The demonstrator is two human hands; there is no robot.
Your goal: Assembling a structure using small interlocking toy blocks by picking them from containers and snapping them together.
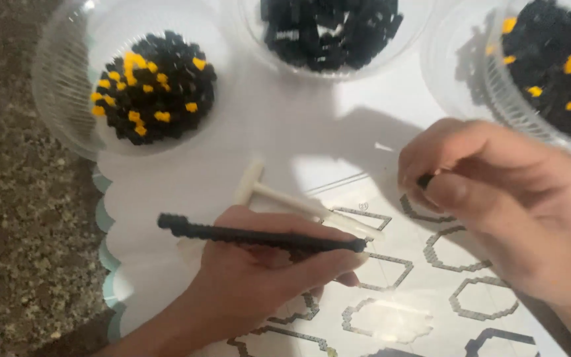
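Left hand point(259, 271): I see it closed around one black rod of stacked bricks point(259, 236), lying at 6 o'clock.
Right hand point(497, 198): at 3 o'clock, pinching one small black brick point(424, 180).
Bowls point(67, 99): I count three at 12, holding black and yellow bricks.
White tool point(285, 196): one, centre.

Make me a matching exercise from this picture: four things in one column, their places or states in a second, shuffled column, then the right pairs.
Things:
1. Black rod
2. Cream T-shaped tool
3. Left bowl
4. Small black piece

Places or states:
A. Holds black and yellow bricks
B. Pinched in the right hand
C. Lying on the white sheet
D. Held level in the left hand

Pairs: 1-D, 2-C, 3-A, 4-B
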